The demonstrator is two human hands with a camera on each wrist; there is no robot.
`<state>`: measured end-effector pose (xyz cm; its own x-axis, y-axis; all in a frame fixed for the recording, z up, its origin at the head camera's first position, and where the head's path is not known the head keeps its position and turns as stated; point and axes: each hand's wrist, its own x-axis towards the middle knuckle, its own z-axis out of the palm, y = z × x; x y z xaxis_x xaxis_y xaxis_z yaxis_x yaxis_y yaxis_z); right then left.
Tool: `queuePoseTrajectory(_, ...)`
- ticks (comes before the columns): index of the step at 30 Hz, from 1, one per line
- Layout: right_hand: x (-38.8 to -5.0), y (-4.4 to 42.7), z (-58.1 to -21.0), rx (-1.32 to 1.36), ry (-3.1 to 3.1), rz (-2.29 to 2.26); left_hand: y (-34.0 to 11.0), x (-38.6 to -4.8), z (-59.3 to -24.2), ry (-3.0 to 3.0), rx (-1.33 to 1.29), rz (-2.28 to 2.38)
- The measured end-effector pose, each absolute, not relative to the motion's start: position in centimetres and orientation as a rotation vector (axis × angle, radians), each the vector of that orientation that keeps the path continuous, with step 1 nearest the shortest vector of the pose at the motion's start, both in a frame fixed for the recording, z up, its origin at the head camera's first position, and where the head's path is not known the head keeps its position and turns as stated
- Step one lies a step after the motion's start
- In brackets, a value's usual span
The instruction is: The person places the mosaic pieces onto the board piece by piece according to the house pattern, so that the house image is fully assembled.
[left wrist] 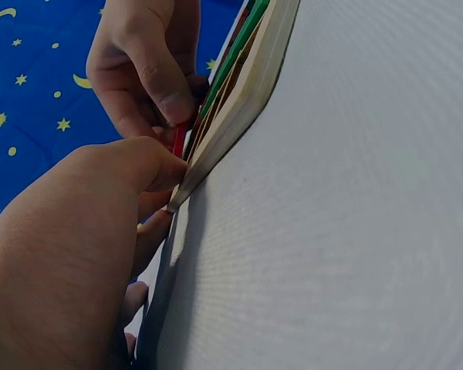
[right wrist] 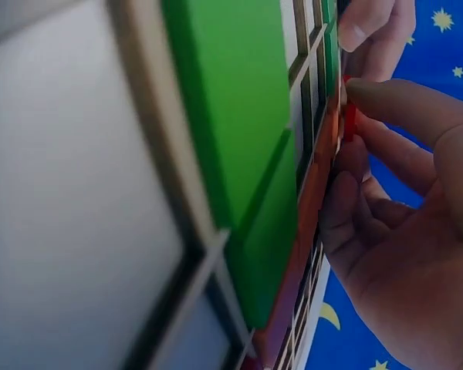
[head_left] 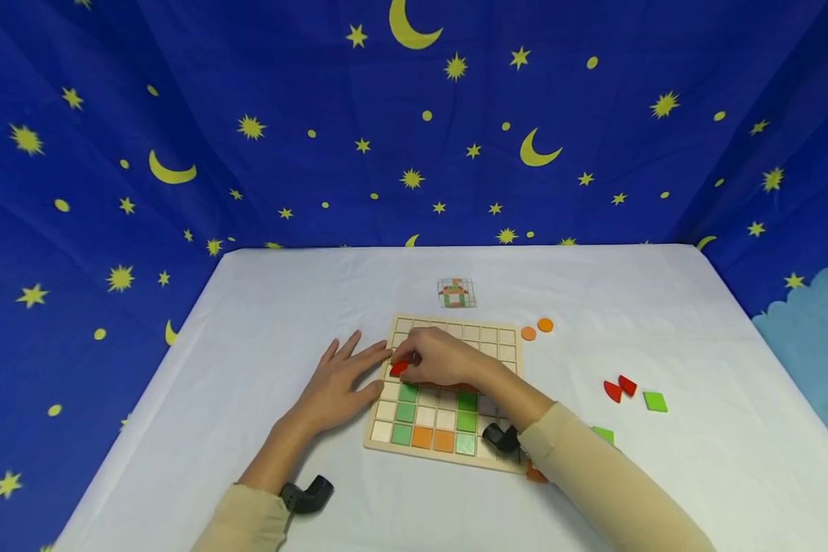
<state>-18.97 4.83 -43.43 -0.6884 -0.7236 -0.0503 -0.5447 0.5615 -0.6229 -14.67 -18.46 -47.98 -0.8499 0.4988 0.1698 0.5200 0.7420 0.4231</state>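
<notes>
A wooden grid board (head_left: 441, 457) lies on the white table, with green tiles (head_left: 405, 412) and orange tiles (head_left: 433, 438) set in several of its squares. Over the board's left part, my right hand (head_left: 445, 359) pinches a red quarter-circle tile (head_left: 399, 369) between thumb and fingers. The same red tile (right wrist: 350, 116) shows edge-on in the right wrist view, close to the grid. My left hand (head_left: 338, 383) rests at the board's left edge, fingers spread and fairly straight, thumb and fingertips touching the rim. Part of the grid is hidden under the right hand and forearm.
A small pattern card (head_left: 457, 293) lies beyond the board. Right of the board are orange discs (head_left: 545, 325), two red quarter-circle tiles (head_left: 627, 385) and green square tiles (head_left: 655, 402). An orange piece (head_left: 535, 473) peeks out beside the right sleeve. A starry blue curtain (head_left: 414, 138) encloses the table.
</notes>
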Motion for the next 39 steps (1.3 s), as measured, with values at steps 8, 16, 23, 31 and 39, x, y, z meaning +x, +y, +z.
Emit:
queuePoseTrajectory(8,-18.9,4.0,-43.3,-1.067,2.51,-0.793,-18.5,-14.7,-47.9,-2.89,-0.849,-0.713)
queuePoseTrajectory(16,-19.0,3.9,-43.5,-1.071,2.506,-0.781,-18.5,-14.7,-48.0,-2.887,-0.853,-0.709)
queuePoseTrajectory(23,-19.0,4.0,-43.5,-1.088,2.503,-0.77,-18.5,-14.7,-48.0,-2.895,-0.849,-0.706)
queuePoseTrajectory(31,-18.9,4.2,-43.2,-1.085,2.489,-0.8,-18.5,-14.7,-47.8,-2.9,-0.854,-0.711)
queuePoseTrajectory(39,-18.5,5.1,-42.9,-1.074,2.526,-0.794,-18.5,-14.7,-47.7,-2.903,-0.856,-0.703)
